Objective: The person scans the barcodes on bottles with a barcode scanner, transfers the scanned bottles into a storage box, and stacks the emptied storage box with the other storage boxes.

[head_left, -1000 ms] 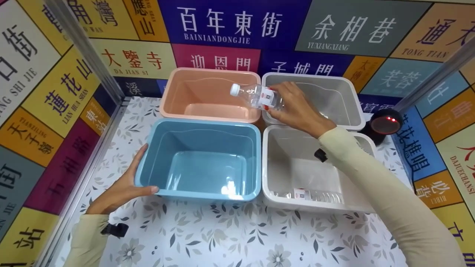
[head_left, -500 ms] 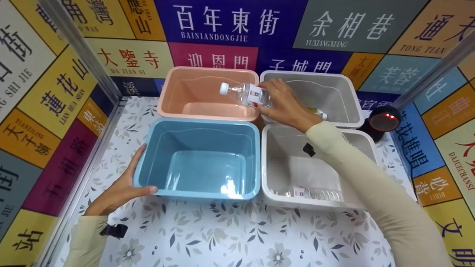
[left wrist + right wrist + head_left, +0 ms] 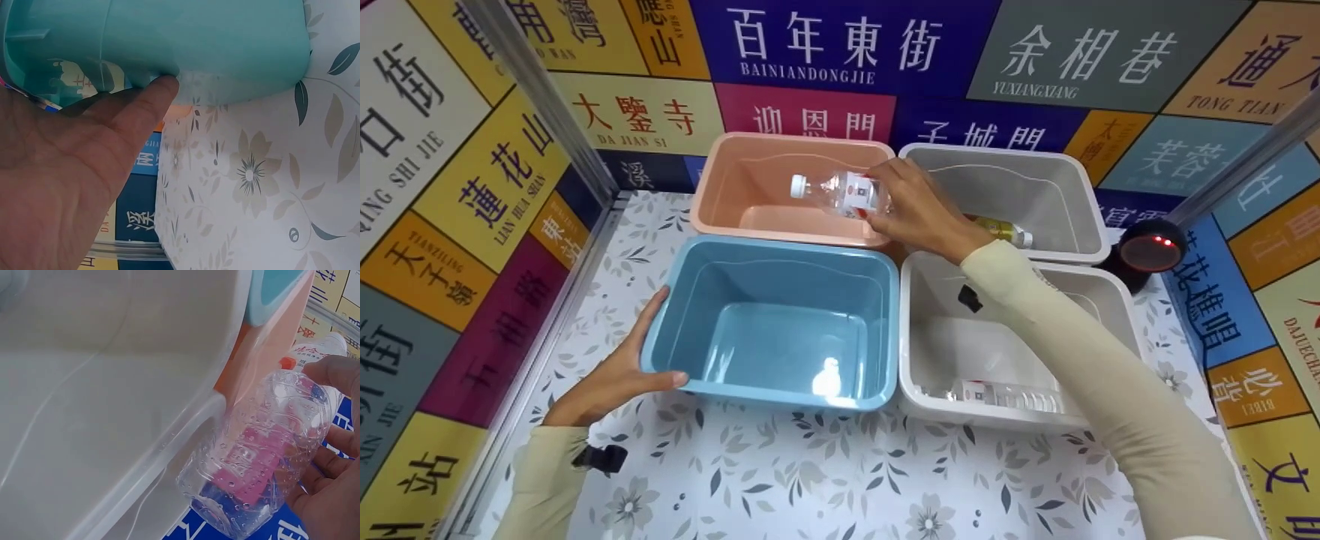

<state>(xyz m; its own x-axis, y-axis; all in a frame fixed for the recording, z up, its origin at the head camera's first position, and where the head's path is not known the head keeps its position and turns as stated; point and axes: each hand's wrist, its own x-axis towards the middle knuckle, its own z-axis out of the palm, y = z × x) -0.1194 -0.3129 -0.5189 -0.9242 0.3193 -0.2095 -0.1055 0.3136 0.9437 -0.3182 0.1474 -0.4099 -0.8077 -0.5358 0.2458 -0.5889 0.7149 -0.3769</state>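
My right hand grips a clear plastic bottle by its base end, its white cap pointing left, over the right part of the pink bin. Up close in the right wrist view, the ribbed bottle shows droplets inside; thumb and fingers wrap its far part. My left hand rests against the left side of the blue bin, thumb at the front corner of the rim. Straight fingers touch its outer wall in the left wrist view.
A grey bin at back right holds a yellow-labelled bottle. Another clear bottle lies in the off-white bin at front right. A black device with red lights stands right of the bins.
My right hand has carried the clear bottle leftward, from near the grey bin's edge to over the pink bin. The yellow-labelled bottle has come into view. The left hand keeps its place.
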